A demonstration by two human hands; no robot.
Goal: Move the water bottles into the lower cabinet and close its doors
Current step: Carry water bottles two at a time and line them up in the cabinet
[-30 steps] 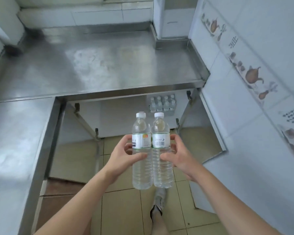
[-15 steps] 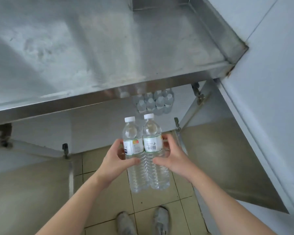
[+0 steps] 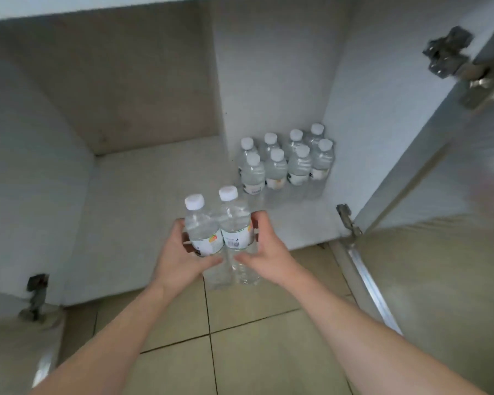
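Two clear water bottles with white caps stand pressed side by side between my hands: the left bottle (image 3: pixel 201 226) and the right bottle (image 3: pixel 236 223). My left hand (image 3: pixel 180 259) grips the left one, my right hand (image 3: pixel 268 249) grips the right one. I hold them upright just above the front edge of the lower cabinet floor (image 3: pixel 154 195). Several more bottles (image 3: pixel 285 166) stand in two rows in the cabinet's back right corner. Both doors are open.
The right cabinet door (image 3: pixel 428 195) swings out to the right on metal hinges (image 3: pixel 348 220). The left door's edge and hinge (image 3: pixel 36 295) show at lower left. Tan floor tiles (image 3: pixel 254 352) lie below my arms. The cabinet's left side holds bare floor.
My view has dropped from above the steel counter down to the cabinet opening. Both hands have carried the two bottles lower and forward to the cabinet's front edge.
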